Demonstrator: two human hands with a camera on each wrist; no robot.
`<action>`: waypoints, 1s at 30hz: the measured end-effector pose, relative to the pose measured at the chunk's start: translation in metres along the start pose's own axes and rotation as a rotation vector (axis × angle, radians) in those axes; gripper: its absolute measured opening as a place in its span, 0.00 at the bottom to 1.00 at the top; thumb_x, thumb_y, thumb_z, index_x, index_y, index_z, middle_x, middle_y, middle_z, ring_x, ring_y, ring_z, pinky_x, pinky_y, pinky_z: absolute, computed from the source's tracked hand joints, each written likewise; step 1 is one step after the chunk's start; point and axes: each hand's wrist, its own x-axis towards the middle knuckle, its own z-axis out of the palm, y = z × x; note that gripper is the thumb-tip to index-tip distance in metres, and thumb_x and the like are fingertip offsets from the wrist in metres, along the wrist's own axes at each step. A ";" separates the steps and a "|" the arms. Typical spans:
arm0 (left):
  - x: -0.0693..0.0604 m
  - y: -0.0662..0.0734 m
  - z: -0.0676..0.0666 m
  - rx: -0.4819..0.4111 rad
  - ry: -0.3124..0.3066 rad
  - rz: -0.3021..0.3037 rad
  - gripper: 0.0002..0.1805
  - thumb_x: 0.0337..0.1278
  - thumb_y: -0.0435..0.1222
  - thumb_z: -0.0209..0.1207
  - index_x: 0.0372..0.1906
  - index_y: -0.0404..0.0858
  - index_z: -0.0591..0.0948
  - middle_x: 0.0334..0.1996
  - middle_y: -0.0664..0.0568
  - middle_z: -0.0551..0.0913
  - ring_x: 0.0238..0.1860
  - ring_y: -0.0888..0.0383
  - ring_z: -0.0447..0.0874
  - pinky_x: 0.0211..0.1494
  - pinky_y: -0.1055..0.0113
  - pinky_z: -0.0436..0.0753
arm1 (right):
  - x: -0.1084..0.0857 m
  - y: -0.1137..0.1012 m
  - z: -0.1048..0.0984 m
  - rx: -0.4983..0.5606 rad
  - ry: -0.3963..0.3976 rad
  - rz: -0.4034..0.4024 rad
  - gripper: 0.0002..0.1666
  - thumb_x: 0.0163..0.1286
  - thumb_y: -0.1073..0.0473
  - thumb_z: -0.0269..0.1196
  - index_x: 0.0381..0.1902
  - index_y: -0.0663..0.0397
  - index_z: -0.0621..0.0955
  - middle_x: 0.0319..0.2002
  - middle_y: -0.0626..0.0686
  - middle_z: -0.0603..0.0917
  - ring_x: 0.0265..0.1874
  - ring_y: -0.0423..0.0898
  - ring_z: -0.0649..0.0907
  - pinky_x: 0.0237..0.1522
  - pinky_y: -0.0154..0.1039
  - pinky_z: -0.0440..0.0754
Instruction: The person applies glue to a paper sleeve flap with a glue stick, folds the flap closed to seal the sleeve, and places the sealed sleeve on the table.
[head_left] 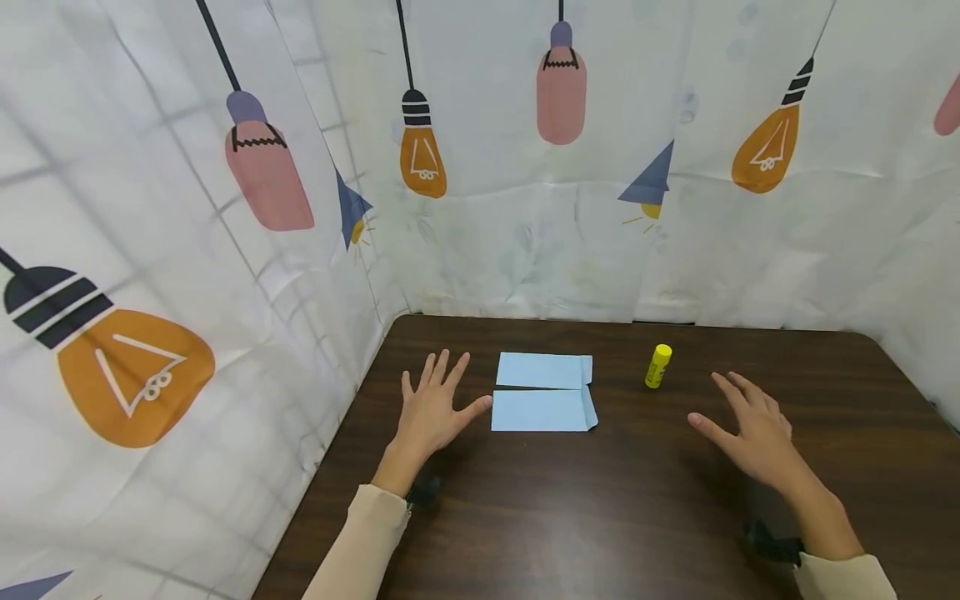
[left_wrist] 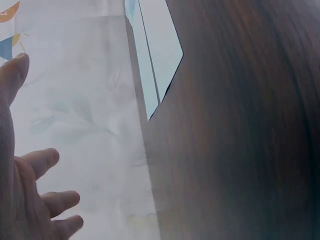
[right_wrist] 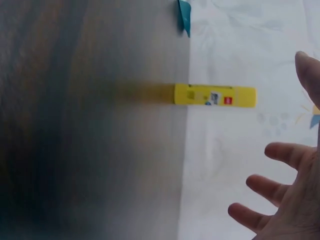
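Two light blue paper pieces lie on the dark wooden table, one behind the other: the far piece (head_left: pixel 540 370) and the near piece (head_left: pixel 538 411). Their right ends show a folded flap, and the near one's flap lifts slightly. My left hand (head_left: pixel 433 410) hovers just left of them with fingers spread, holding nothing; its thumb is close to the near piece's left edge. A yellow glue stick (head_left: pixel 657 367), cap on, stands upright right of the papers. To its right, my right hand (head_left: pixel 752 431) is held over the table with fingers apart and nothing in it.
The brown table (head_left: pixel 600 517) has rounded far corners. A white curtain (head_left: pixel 495 242) printed with lamps and bulbs hangs along the back and left side. Dark bands sit at both wrists, near the cream sleeves (head_left: pixel 363 537).
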 end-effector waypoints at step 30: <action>0.031 0.038 0.035 -0.691 0.255 0.021 0.28 0.69 0.59 0.57 0.67 0.51 0.78 0.64 0.51 0.80 0.67 0.48 0.75 0.70 0.41 0.71 | 0.035 -0.021 0.038 0.500 0.083 0.192 0.44 0.79 0.42 0.56 0.76 0.67 0.57 0.71 0.71 0.64 0.67 0.68 0.69 0.65 0.65 0.68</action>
